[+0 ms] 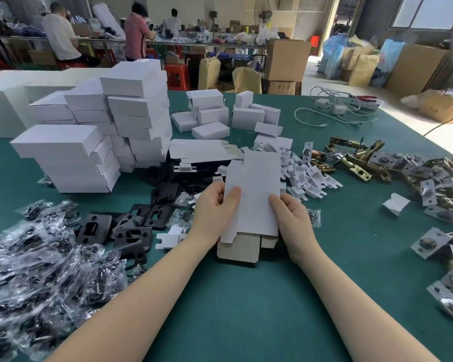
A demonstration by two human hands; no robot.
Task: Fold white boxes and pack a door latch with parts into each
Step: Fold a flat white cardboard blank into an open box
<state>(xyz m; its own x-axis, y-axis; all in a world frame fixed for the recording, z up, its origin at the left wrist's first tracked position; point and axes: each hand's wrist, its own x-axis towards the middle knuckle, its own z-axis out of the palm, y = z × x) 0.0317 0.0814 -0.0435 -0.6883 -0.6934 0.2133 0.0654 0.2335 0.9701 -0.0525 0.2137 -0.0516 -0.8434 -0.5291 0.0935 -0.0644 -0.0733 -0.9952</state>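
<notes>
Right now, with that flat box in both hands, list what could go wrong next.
1. Both hands, left hand and right hand, pinch the blank only by its side edges; a hard squeeze could crease the panel instead of opening it.
2. The stack leans unevenly just behind; a swung flap might topple it.
3. Plates and bags crowd the left, so the box may land on clutter.

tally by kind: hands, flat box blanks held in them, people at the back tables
hands: 2, left hand and right hand
flat white cardboard box blank pinched by both hands: 1
people at the back tables: 3
total: 6
</notes>
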